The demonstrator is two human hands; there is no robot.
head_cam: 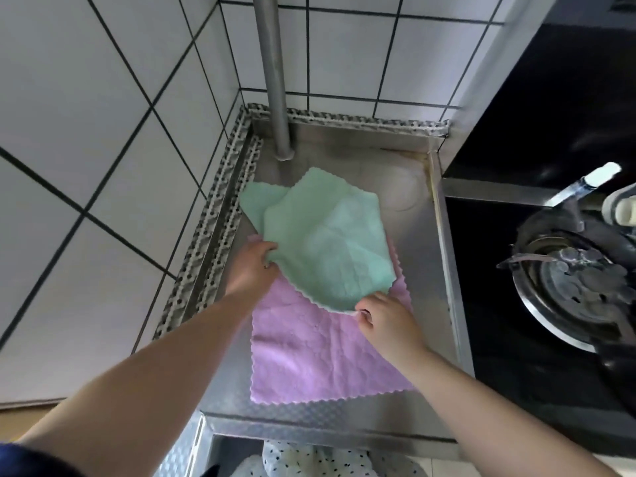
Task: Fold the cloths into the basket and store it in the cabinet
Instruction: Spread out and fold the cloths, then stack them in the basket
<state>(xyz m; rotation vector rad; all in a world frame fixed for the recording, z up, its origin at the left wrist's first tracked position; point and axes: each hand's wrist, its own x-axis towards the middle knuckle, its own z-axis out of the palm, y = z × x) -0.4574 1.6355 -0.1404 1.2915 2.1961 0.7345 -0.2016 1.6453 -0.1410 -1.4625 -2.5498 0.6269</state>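
On the steel desk (pixel 423 256) in the tiled corner, a pink cloth (pixel 309 352) lies flat, and a green cloth (pixel 327 242) lies on top of its far part, tilted like a diamond and lifted a little at the near edges. A second green cloth (pixel 256 199) peeks out from under the green cloth on the far left side. The left hand (pixel 251 266) has its grip closed on the green cloth's left corner, fingers curled round the edge. The right hand (pixel 385 318) pinches the green cloth's near corner, thumb and fingers clamped on the scalloped edge, resting over the pink cloth. Both bare forearms reach in from the near side across the pink cloth's edges. Behind the green cloth a grey pipe (pixel 273 74) rises from the desk against the white tiles (pixel 86 108). Right of the green cloth, past the desk's raised rim, sits a black stove (pixel 537 235) with a burner (pixel 568 280). Near the pink cloth's front, below the desk edge, a white spotted fabric (pixel 330 459) shows. No basket or cabinet can be made out.
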